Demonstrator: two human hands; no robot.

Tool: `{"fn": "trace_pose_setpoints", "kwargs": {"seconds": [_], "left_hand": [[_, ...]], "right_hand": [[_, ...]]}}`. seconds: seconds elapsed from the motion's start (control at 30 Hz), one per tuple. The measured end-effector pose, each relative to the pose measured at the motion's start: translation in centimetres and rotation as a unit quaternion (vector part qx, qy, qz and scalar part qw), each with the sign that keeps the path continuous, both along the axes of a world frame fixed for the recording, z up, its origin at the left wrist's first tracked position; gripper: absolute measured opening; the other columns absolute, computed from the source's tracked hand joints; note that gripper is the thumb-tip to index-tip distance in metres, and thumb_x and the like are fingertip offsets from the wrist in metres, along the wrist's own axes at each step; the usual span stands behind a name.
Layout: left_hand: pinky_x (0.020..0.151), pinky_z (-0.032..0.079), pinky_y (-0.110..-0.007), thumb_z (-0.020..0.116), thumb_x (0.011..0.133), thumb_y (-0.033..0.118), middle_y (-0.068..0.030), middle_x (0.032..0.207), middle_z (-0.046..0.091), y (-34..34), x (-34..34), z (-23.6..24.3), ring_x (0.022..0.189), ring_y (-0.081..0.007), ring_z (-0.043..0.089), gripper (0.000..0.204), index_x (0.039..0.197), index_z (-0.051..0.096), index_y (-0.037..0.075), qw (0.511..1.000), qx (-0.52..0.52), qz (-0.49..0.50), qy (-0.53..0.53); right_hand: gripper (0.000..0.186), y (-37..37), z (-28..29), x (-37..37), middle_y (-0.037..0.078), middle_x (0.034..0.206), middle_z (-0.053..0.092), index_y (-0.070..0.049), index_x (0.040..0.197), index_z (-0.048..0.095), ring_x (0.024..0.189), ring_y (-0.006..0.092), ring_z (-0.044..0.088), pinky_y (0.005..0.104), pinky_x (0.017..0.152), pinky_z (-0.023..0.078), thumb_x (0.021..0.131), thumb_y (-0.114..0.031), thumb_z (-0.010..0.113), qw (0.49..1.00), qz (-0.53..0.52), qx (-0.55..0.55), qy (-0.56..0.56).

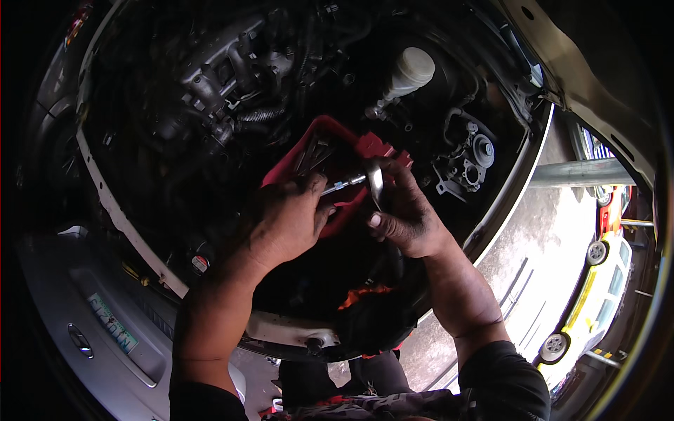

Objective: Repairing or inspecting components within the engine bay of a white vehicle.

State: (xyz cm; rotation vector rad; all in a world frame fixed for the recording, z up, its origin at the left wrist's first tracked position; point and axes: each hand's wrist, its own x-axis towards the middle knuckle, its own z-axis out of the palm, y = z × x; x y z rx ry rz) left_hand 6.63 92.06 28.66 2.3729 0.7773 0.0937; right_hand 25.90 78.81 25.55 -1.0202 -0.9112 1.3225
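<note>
Over a red plastic tray (286, 163) in an open engine bay, both my hands are closed and close together. My left hand (281, 219) grips a slim chrome rod (342, 185) that looks like a socket extension; its near part is hidden in my fingers. The rod's far end meets a curved, shiny silver metal piece (375, 186), whose kind I cannot make out. My right hand (413, 219), dark with grime, pinches that piece between thumb and fingers. Several metal tools (317, 153) lie in the tray beyond my left hand.
A metal intake manifold (223, 70) sits at the far left, and a whitish fluid reservoir (414, 68) at the far right. Below that is a metal pulley assembly (472, 156). The pale front body edge (288, 330) runs before me. A silver vehicle (91, 337) and a yellow car (597, 302) stand outside.
</note>
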Motion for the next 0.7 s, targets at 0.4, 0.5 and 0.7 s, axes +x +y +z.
{"fn": "trace_pose_setpoints", "kwargs": {"seconds": [0.4,0.5,0.7], "left_hand": [[0.099,0.045,-0.044,0.064,0.091,0.038,-0.0208,0.121,0.065,26.9,-4.8,-3.1,0.115,-0.0408,0.059,0.048,0.127,0.061,0.008,0.862,0.446,0.240,0.019],[0.103,0.042,-0.048,0.060,0.092,0.038,-0.0213,0.123,0.063,29.4,-1.9,-5.0,0.120,-0.0418,0.054,0.046,0.123,0.063,0.004,0.867,0.370,0.332,0.027],[0.107,0.040,-0.045,0.041,0.100,0.041,-0.0166,0.137,0.055,28.9,-0.3,-7.2,0.126,-0.0357,0.051,0.048,0.132,0.057,0.008,0.876,0.299,0.342,0.160]], "right_hand": [[0.019,9.0,2.8,3.3,0.009,0.090,0.056,-0.005,0.112,0.051,0.069,0.0182,0.057,0.0346,0.057,0.049,0.093,-0.006,0.048,0.931,-0.294,-0.142,0.162],[0.019,13.4,1.1,5.6,0.010,0.091,0.057,-0.005,0.112,0.051,0.073,0.0205,0.060,0.0343,0.061,0.050,0.093,-0.006,0.050,0.919,-0.343,-0.109,0.159],[0.039,20.3,-2.6,10.4,0.015,0.107,0.067,-0.009,0.110,0.065,0.106,0.0289,0.062,0.0411,0.100,0.042,0.072,-0.011,0.070,0.717,-0.079,-0.133,-0.680]]}}
